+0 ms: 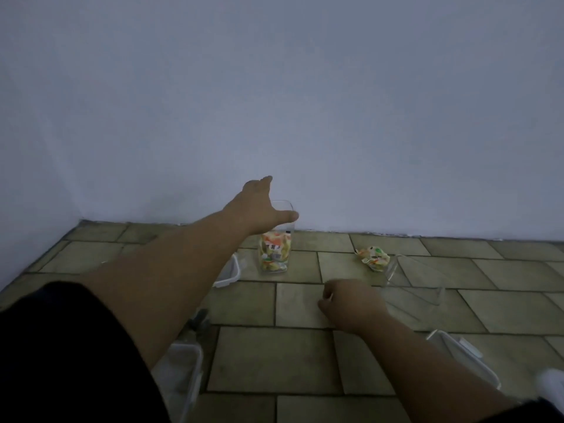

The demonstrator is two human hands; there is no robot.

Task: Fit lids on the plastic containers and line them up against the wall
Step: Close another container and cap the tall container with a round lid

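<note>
At the floor's far edge, against the wall, a tall clear container is standing lidless, holding colourful wrappers with print too blurred to read. The left hand is hovering over its rim, fingers spread wide. The right hand is resting curled on the tiled floor, holding nothing visible. A crumpled wrapper is lying nearby, beside a tipped clear container. White-rimmed lids are lying nearer.

tiled floor, containers, crumpled wrapper
</note>
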